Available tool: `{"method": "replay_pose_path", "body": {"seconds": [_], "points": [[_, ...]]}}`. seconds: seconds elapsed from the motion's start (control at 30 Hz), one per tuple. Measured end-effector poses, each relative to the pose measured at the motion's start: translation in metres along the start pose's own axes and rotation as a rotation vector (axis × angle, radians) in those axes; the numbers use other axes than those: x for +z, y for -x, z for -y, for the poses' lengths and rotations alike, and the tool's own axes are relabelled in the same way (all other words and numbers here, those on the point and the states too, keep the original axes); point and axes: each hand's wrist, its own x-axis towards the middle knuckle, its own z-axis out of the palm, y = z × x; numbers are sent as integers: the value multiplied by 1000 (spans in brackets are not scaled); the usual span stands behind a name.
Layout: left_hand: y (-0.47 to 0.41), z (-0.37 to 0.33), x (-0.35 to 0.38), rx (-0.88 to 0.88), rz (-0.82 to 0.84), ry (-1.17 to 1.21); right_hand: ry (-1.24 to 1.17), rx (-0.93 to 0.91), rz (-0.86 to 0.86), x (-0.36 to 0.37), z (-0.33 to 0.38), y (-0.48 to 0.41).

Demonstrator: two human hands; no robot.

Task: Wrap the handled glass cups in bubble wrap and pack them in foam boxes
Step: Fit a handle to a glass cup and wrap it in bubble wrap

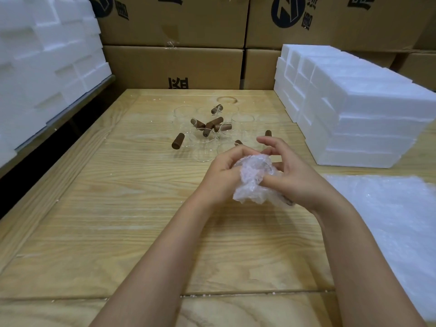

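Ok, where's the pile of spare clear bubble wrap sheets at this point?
Head view: the flat pile of clear bubble wrap sheets lies on the light wooden table at far right, nearer the camera than the stacked white foam boxes.

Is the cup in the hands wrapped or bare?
Nearly wrapped: crumpled bubble wrap covers it between the left hand and right hand; only a brown handle tip peeks out.
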Motion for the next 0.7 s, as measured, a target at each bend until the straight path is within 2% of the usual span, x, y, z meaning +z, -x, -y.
{"method": "replay_pose_path", "body": {"seconds": [0.13,0.23,0.4,0.47,0.53,0.6,0.7], "points": [[2,-3,1,19,77,46,60,-26,-42,-2,1,1],[4,-3,2,56,112,-65,128,-48,-135,0,-4,-3],[1,3,6,96,13,-231,271,-80,-294,9,-5,-8],[0,5,5,116,-40,-246,253,-101,-279,9,-3,-7],[-2,6,4,125,-95,-266,177,-101,-188,7,1,-5],[-2,7,4,134,-141,-274,209,-99,-101,6,2,-3],[-2,9,4,149,-172,-299,299,-115,-127,9,-3,-6]]}}
